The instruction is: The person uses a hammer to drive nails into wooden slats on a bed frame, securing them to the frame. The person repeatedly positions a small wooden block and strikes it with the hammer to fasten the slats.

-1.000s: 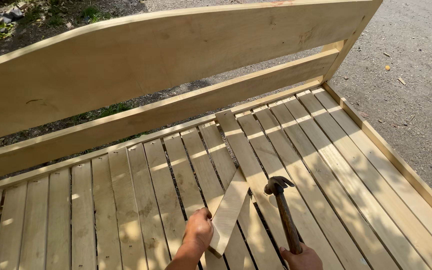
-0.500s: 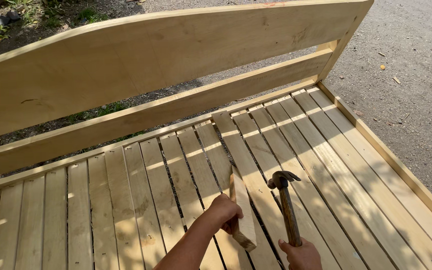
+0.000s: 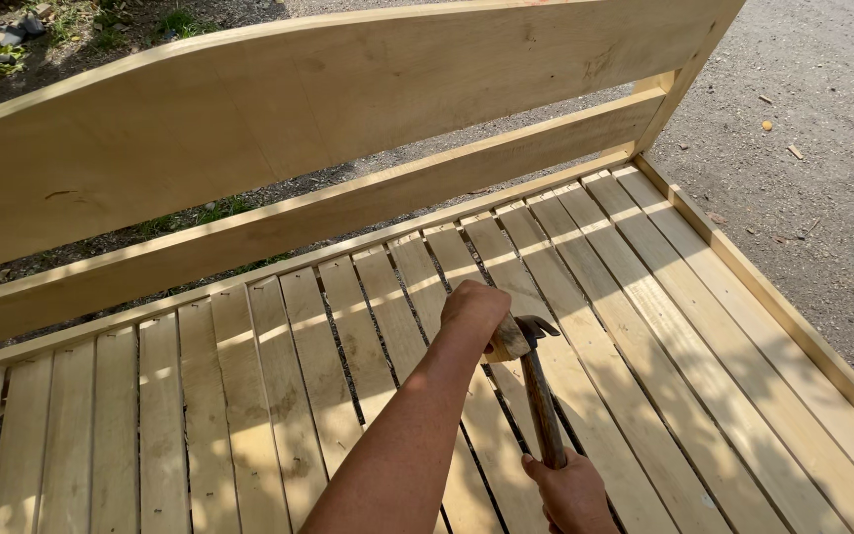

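Low in the middle of the frame, the right hand [image 3: 573,494] is clenched around the lower end of a hammer [image 3: 538,391], whose dark handle runs up and slightly to the left, ending in a claw head near the frame's centre. The left hand [image 3: 473,309] reaches in from the lower left on an outstretched forearm and is closed over a short, pale wooden piece [image 3: 509,338], most of it hidden by the fingers; its exposed end sits just beside, perhaps touching, the hammer head. So the wooden piece lies straight up the handle's long axis from the right hand, and the left hand is the nearer of the two, directly on it. Whether the piece stands upright or leans cannot be told. Both hands work above the slats [image 3: 279,376] of a pale wooden bed frame, which run from the bottom of the frame toward the headboard [image 3: 249,129] across the upper half. A side rail [image 3: 793,326] borders the slats on the right, with gravel ground [image 3: 822,119] beyond it.
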Demonstrator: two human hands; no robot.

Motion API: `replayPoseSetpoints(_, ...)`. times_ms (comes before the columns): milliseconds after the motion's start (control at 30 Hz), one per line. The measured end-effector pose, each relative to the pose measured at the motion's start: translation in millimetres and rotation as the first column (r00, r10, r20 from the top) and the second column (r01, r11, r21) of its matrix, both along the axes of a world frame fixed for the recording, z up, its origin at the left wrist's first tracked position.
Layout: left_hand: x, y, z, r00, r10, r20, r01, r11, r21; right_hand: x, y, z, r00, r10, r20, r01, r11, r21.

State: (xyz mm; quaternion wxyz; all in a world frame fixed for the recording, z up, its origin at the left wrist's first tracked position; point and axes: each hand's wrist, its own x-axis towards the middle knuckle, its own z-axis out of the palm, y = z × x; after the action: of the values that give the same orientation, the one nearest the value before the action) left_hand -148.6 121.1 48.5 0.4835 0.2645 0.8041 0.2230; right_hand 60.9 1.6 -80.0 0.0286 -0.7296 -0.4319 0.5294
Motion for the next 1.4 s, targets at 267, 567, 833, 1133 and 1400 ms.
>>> replayPoseSetpoints(267, 28, -38, -22, 0.946, -0.237, -0.219, 0.289, 0.925, 0.246, -17, -2, 38, 0.987, -0.133, -0.093, 0.124, 0.988, -0.095)
replayPoseSetpoints(567, 27, -37, -68, 0.936, -0.059, -0.346, 0.251, 0.803, 0.541, -5, 9, 29, 0.994, -0.086, -0.068, 0.077, 0.989, -0.127)
replayPoseSetpoints(833, -26, -22, -41, 0.969, -0.144, -0.199, 0.217, 0.881, 0.42, 3, 17, 28, 0.999, 0.001, -0.038, -0.003, 0.998, -0.061)
replayPoseSetpoints(1133, -37, -30, -50, 0.996, -0.086, -0.022, 0.085, 0.868, 0.49, 15, 31, 56, 0.92, -0.34, -0.196, 0.34, 0.94, -0.035)
replayPoseSetpoints(1400, -56, -38, -87, 0.999, -0.031, -0.031, 0.042, 0.851, 0.523, 25, 24, 36, 0.943, -0.328, -0.062, 0.324, 0.943, -0.076)
